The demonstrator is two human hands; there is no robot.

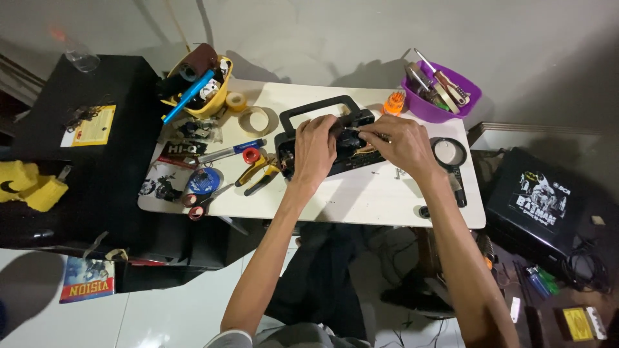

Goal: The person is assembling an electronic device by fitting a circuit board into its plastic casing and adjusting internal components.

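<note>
Both hands clamp the black radio (329, 145) mid-worktop — left hand (314, 149) gripping, right hand (401, 143) pinching inside; loose screws (400, 172) beside it could roll away.

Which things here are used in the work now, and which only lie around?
In use: left hand, right hand, black radio.
Lying about: yellow pliers, tape roll, magnifying glass, purple bowl, scissors.
</note>
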